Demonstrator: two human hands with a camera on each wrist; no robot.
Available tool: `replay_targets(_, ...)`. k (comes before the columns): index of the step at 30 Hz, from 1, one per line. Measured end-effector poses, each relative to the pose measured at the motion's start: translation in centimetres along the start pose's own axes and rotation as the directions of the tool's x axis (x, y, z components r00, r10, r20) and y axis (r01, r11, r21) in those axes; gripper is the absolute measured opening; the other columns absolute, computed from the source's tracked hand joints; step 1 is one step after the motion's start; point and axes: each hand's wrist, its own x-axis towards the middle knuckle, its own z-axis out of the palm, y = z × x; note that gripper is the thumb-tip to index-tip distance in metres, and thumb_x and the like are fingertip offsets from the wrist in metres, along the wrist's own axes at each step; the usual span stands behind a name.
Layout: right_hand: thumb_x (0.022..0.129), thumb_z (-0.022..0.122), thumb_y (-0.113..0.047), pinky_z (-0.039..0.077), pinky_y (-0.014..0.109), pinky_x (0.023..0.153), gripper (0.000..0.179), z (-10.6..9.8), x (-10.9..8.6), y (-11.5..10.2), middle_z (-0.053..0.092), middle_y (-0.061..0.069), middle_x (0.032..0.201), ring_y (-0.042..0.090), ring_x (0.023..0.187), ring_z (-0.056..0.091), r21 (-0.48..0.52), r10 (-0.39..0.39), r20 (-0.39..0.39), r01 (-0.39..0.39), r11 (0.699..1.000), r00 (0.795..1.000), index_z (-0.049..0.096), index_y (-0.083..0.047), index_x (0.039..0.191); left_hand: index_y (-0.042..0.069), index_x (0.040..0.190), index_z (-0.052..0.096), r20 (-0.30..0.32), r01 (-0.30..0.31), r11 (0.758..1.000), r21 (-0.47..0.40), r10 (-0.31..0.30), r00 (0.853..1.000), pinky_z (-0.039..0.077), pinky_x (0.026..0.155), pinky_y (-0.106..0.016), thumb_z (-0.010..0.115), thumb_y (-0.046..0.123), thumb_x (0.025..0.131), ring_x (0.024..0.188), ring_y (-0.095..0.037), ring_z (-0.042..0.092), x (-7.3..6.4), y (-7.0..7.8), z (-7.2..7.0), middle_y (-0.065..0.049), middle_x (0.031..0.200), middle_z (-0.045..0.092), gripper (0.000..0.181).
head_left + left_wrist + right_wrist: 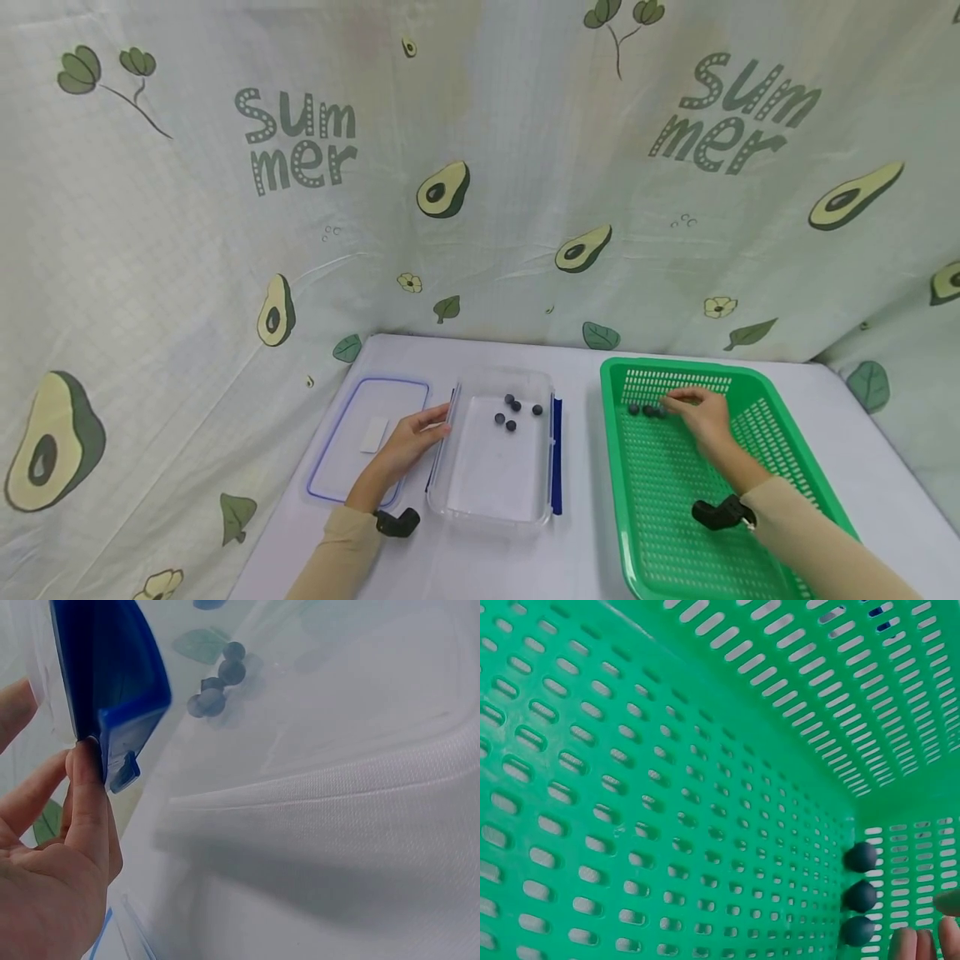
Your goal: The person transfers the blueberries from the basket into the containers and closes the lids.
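Observation:
My left hand (411,440) is at the left side of a clear plastic container (491,517). In the left wrist view, fingertips touch the blue side flap (131,682). Several blueberries (511,426) lie in the container, mostly toward its far half. My right hand (701,414) reaches into the green basket (660,517), fingers bent downward by its far wall. Three blueberries (859,897) sit in a row there. The right wrist view shows the fingers (904,946) beside the row, with a gap between thumb and fingers and no berry in it.
A clear lid (341,454) with a blue seal lies left of the container, a white rectangle (374,435) on it. Another blue flap (557,458) stands out on the container's right. Behind the white table (577,533) hangs a printed curtain (510,125).

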Motion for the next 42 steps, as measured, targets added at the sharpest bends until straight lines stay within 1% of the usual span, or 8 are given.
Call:
replay_targets(4,0.087,0.075,-0.006,0.051,0.015,0.064,0.028,0.2,-0.1,0.5,0.068,-0.008,0.078,-0.004,0.067,0.057,-0.051,0.015,-0.056,-0.018,0.999,0.998,0.068,0.013,0.107,0.000,0.145,0.048,0.000,-0.005,1.000,-0.010,0.005,1.000,0.033,0.112,-0.042,0.067,0.016,0.097,0.137,-0.034,0.041,0.0,0.1,0.0,-0.021,0.144,0.049,0.054)
replay_targets(12,0.085,0.077,-0.004,0.044,0.013,0.058,0.028,0.4,-0.2,1.5,0.070,0.001,0.080,-0.005,0.065,0.052,-0.098,0.008,-0.120,-0.020,0.995,0.993,0.069,0.013,0.106,-0.001,0.146,0.047,0.013,-0.006,1.000,-0.018,0.006,1.000,0.036,0.109,-0.036,0.066,0.015,0.097,0.134,-0.033,0.044,0.0,-0.1,0.0,-0.021,0.144,0.049,0.055)
replay_targets(17,0.085,0.077,-0.004,0.043,0.011,0.058,0.029,0.6,-0.2,2.1,0.073,0.007,0.082,-0.007,0.063,0.052,-0.122,0.013,-0.124,-0.028,0.992,0.992,0.069,0.012,0.108,-0.002,0.146,0.046,0.028,-0.019,0.999,-0.033,0.020,0.999,0.037,0.108,-0.033,0.066,0.015,0.098,0.136,-0.033,0.042,0.0,-0.2,-0.1,-0.022,0.145,0.048,0.055)
replay_targets(23,0.087,0.076,-0.006,0.043,0.011,0.057,0.030,0.8,-0.4,2.4,0.073,0.019,0.091,-0.006,0.066,0.052,-0.168,-0.023,-0.101,0.006,0.986,0.995,0.069,0.013,0.109,-0.003,0.146,0.046,0.028,-0.025,0.999,-0.033,0.026,0.999,0.036,0.110,-0.034,0.065,0.014,0.098,0.139,-0.034,0.038,0.1,-0.4,-0.2,-0.022,0.146,0.048,0.054)
replay_targets(27,0.087,0.076,-0.005,0.044,0.013,0.056,0.027,1.1,-0.4,2.7,0.072,0.023,0.093,-0.001,0.067,0.057,-0.199,-0.070,-0.099,0.049,0.979,0.993,0.069,0.013,0.106,-0.002,0.146,0.046,0.020,-0.024,0.999,-0.031,0.025,0.999,0.035,0.110,-0.035,0.065,0.014,0.098,0.139,-0.034,0.038,0.0,-0.3,-0.1,-0.022,0.145,0.048,0.054)
replay_targets(34,0.087,0.076,-0.006,0.047,0.017,0.055,0.024,1.6,-0.7,3.0,0.072,0.025,0.095,0.018,0.075,0.066,-0.244,-0.127,-0.108,0.097,0.965,0.986,0.071,0.011,0.104,-0.001,0.146,0.047,0.019,-0.017,1.000,-0.023,0.017,1.000,0.034,0.111,-0.039,0.065,0.015,0.098,0.137,-0.034,0.040,0.0,-0.3,0.0,-0.022,0.145,0.048,0.054)
replay_targets(38,0.088,0.076,-0.007,0.051,0.023,0.058,0.024,1.8,-0.9,3.0,0.071,0.025,0.096,0.024,0.078,0.067,-0.259,-0.144,-0.104,0.114,0.959,0.984,0.071,0.010,0.104,-0.001,0.146,0.047,0.022,-0.016,1.000,-0.024,0.016,1.000,0.036,0.110,-0.036,0.065,0.016,0.098,0.136,-0.033,0.041,0.0,-0.3,-0.1,-0.022,0.144,0.049,0.054)
replay_targets(42,0.088,0.075,-0.006,0.054,0.030,0.061,0.023,2.0,-0.9,3.1,0.071,0.026,0.096,0.037,0.086,0.068,-0.266,-0.164,-0.110,0.129,0.955,0.980,0.071,0.010,0.104,-0.002,0.146,0.047,0.015,-0.025,1.000,-0.018,0.026,1.000,0.038,0.107,-0.031,0.065,0.015,0.098,0.134,-0.033,0.044,-0.1,-0.2,0.0,-0.022,0.143,0.050,0.054)
